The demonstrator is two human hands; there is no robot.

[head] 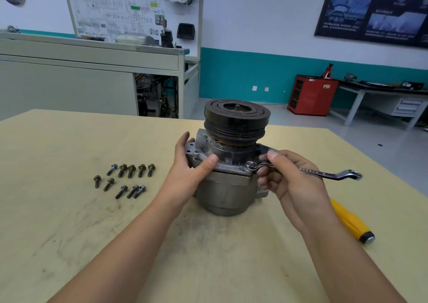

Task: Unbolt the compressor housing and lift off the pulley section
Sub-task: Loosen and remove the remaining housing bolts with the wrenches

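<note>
**Fig.** The compressor [228,182] stood upright on the worktop [69,221], with the pulley [236,119] uppermost. Your left hand [196,163] clasped its flange, the thumb pressing the front edge. Your right hand [287,177] pinched the wrench [310,172], whose ring sat on the flange front, presumably over a bolt. Loose bolts [126,180] lay left of the compressor. You probably needed to keep the ring square and brace the body against turning.

The grey compressor [225,193] stands upright on the table [69,210], with its black grooved pulley [236,119] on top. One ring end of a steel wrench [324,174] sits on the flange [231,167]. Ten loose bolts [125,180] lie at its left.
</note>
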